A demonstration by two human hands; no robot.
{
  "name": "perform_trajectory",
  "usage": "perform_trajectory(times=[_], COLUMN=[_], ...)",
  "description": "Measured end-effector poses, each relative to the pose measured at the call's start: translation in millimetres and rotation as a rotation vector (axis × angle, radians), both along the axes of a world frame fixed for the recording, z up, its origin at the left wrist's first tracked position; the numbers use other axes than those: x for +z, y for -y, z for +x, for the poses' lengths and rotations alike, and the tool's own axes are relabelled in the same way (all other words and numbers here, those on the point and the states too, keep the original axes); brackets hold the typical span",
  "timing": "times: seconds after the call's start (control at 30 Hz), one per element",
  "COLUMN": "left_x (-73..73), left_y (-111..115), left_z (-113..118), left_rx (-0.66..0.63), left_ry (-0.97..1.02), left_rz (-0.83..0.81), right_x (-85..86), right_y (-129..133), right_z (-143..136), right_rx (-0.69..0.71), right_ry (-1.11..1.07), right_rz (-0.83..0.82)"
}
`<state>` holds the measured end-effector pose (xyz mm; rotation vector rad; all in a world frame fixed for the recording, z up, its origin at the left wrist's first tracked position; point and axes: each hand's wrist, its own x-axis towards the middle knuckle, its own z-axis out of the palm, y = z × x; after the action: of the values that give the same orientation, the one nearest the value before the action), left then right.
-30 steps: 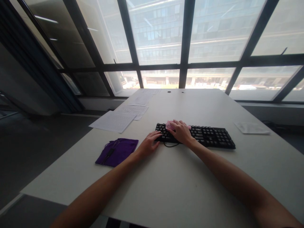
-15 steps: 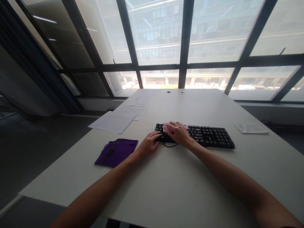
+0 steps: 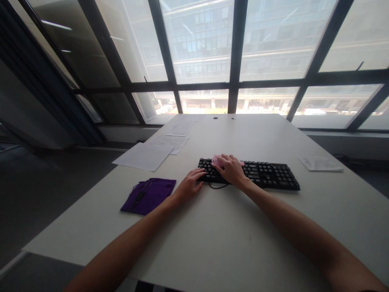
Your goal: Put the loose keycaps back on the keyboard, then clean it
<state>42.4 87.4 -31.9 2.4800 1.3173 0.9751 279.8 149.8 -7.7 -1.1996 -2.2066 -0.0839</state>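
Observation:
A black keyboard (image 3: 270, 175) lies across the middle of the white table. On its left end rests my left hand (image 3: 191, 182), fingers stretched out over the edge keys and holding nothing. My right hand (image 3: 232, 169) is closed over a pink thing (image 3: 217, 161) held against the keys. Its round face has concentric rings, and a narrower pink end shows on the far side of my fingers. My hand hides its middle, so I cannot tell its exact kind. A black cable (image 3: 217, 187) loops out at the keyboard's near edge.
On the white table (image 3: 212, 243), a purple cloth pouch (image 3: 148, 196) lies left of my left forearm. Printed sheets of paper (image 3: 144, 156) spread along the left side. A flat white packet (image 3: 320, 164) sits at the right. Windows stand behind the table.
My right hand and the pink thing have shifted slightly to the right along the keyboard. My left hand stays on the left end.

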Motion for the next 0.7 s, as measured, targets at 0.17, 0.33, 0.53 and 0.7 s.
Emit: perform_trajectory(times=[0.17, 0.33, 0.53, 0.7], left_x=[1.0, 0.0, -2.4, -1.0], left_y=[0.4, 0.2, -0.7, 0.2], left_z=[0.1, -0.7, -1.3, -0.5], left_rx=[-0.004, 0.0, 0.005, 0.007], left_ry=[0.008, 0.004, -0.003, 0.004], left_rz=[-0.004, -0.008, -0.006, -0.003], right_x=[-1.4, -1.5, 0.5, 0.0], right_y=[3.2, 3.2, 0.3, 2.8], right_z=[-4.0, -5.5, 0.9, -1.7], right_rx=[0.172, 0.14, -0.053, 0.034], right_ry=[0.009, 0.031, 0.01, -0.022], right_rz=[-0.006, -0.021, -0.019, -0.002])
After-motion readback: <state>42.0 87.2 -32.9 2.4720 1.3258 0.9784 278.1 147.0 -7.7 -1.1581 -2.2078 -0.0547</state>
